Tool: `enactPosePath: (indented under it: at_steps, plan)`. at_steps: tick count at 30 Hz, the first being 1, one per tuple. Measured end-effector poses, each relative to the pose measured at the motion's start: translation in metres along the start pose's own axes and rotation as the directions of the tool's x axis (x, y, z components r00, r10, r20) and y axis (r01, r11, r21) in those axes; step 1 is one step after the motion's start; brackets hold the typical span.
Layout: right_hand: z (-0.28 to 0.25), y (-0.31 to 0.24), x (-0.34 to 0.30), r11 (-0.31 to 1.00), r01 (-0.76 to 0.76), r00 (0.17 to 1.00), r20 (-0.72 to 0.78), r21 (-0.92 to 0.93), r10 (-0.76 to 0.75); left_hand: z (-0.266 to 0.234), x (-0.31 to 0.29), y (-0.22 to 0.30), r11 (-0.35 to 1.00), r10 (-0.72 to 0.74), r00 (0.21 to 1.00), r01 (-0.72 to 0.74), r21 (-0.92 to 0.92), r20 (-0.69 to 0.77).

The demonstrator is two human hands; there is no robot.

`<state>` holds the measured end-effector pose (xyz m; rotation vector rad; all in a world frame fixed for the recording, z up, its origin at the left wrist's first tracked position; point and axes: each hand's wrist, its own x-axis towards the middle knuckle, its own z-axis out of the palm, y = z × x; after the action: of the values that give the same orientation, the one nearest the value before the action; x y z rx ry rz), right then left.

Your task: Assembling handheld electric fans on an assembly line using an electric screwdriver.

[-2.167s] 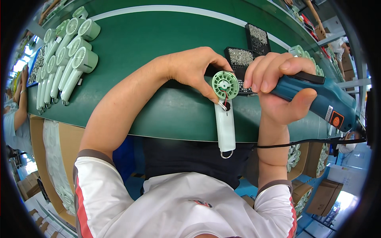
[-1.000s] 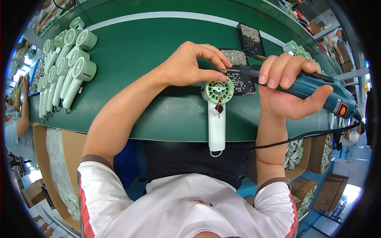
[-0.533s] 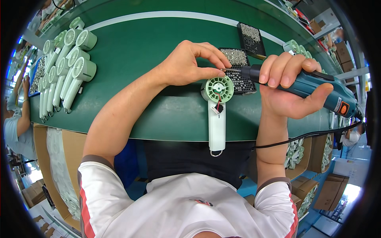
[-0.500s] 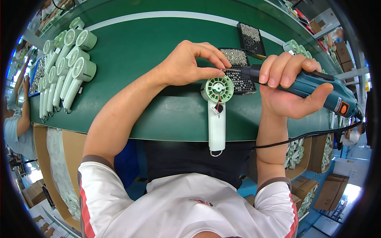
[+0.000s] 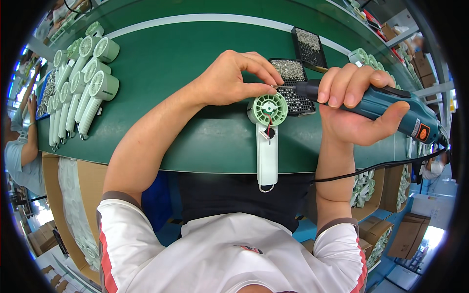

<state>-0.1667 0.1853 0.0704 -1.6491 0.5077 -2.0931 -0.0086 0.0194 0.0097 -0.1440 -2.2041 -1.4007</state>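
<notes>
My right hand point(image 5: 349, 124) is wrapped round a teal electric screwdriver point(image 5: 412, 113), which lies nearly level with its thin bit pointing left. The fingertips and thumb of my left hand point(image 5: 229, 80) are brought together at the bit's tip; whatever they pinch is too small to make out. Just below them, a pale green handheld fan point(image 5: 266, 156) lies on the bench, its round head away from me and its handle reaching past the front edge. The head is uncovered, with red and black wires showing below it.
Behind the bit stands a black screw tray point(image 5: 288, 70), with a second screw tray point(image 5: 309, 46) farther back. Several assembled fans point(image 5: 102, 86) are piled at the left. The screwdriver's black cord point(image 5: 371, 169) loops across my right forearm. A cardboard box point(image 5: 51, 180) stands below the bench.
Both hands, the screwdriver and the fan hold nearly the same places. The screwdriver and its bit have shifted very slightly left.
</notes>
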Motion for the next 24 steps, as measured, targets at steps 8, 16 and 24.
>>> enactPosePath:
  at_steps: [8, 16, 24]
  plan:
    - [-0.0052, 0.0003, -0.0002, 1.0, -0.012, 0.999, 0.034, 0.026, 0.011, -0.0005, 0.0004, 0.0016, 1.0, 0.022, 1.0, -0.022, 0.01, 0.003]
    - [0.0019, 0.0011, 0.0, 1.0, -0.025, 1.0, -0.012, -0.005, 0.024, -0.0012, 0.0, 0.0066, 1.0, 0.019, 0.999, -0.02, 0.024, 0.03]
    - [-0.0005, 0.002, 0.0023, 0.998, -0.046, 0.999, -0.028, 0.035, 0.047, -0.0058, 0.0, 0.0043, 1.0, 0.013, 0.996, -0.014, 0.01, 0.092]
